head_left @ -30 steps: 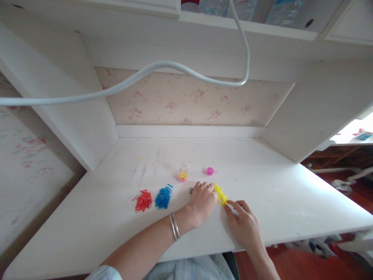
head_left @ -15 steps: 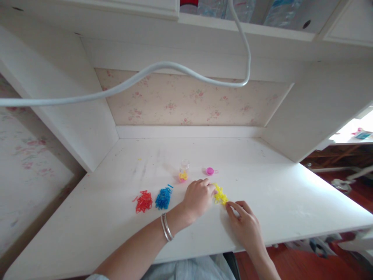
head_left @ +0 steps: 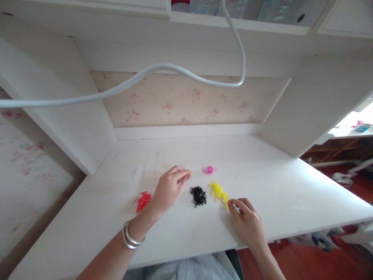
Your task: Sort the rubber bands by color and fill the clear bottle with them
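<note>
The left hand (head_left: 168, 188) has its grip pinching a small yellow piece (head_left: 189, 172) at the fingertips; the right hand (head_left: 247, 222) meets the yellow pile's (head_left: 217, 190) near end, its grip's hold unclear

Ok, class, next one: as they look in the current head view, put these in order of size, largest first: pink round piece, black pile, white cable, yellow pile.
1. White cable, clearly largest
2. Yellow pile and black pile, too alike to rank
3. Pink round piece, smallest
</note>
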`<act>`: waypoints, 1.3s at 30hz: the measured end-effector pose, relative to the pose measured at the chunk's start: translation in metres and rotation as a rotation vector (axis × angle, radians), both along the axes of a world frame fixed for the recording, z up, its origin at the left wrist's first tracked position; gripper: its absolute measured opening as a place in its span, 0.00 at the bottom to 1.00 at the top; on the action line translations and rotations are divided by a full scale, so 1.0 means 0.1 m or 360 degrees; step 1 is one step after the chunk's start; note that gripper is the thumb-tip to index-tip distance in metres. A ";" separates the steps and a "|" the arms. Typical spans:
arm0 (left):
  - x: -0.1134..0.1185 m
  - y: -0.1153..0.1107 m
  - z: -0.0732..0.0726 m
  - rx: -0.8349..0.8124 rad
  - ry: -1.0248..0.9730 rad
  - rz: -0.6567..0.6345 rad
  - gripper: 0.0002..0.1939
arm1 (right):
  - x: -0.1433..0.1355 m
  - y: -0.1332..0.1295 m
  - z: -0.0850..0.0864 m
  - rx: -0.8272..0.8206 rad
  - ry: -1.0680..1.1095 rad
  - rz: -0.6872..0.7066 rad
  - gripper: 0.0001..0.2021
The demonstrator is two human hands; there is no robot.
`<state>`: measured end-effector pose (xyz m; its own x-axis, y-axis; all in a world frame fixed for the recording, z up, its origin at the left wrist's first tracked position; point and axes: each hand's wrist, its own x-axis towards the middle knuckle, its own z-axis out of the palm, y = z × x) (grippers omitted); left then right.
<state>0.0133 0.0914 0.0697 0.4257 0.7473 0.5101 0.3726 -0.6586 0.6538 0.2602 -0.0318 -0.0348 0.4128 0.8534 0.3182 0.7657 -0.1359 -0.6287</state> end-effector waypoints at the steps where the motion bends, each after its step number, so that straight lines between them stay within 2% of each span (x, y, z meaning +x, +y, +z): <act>1: -0.04 0.03 0.01 -0.0017 -0.0002 0.0034 0.13 | 0.00 0.00 0.00 -0.0004 0.0003 0.0004 0.16; 7: -0.16 0.23 0.04 -0.0070 0.0009 0.0241 0.11 | 0.00 0.00 0.01 -0.0024 0.0017 0.0019 0.17; 14: -0.13 0.37 0.09 -0.0062 0.0057 0.0219 0.12 | -0.01 0.00 0.02 -0.0053 -0.0009 -0.0020 0.16; 23: -0.04 0.55 0.14 0.0095 0.0271 0.0243 0.12 | 0.00 -0.01 0.00 0.0015 0.0015 -0.0041 0.15; 31: -0.03 0.56 0.10 0.0106 0.0352 0.0224 0.13 | 0.01 -0.02 -0.01 0.0043 0.0031 -0.0043 0.15; 39: -0.14 0.45 0.11 0.0069 0.0209 0.0253 0.14 | 0.00 0.00 0.02 0.0074 0.0073 -0.0036 0.16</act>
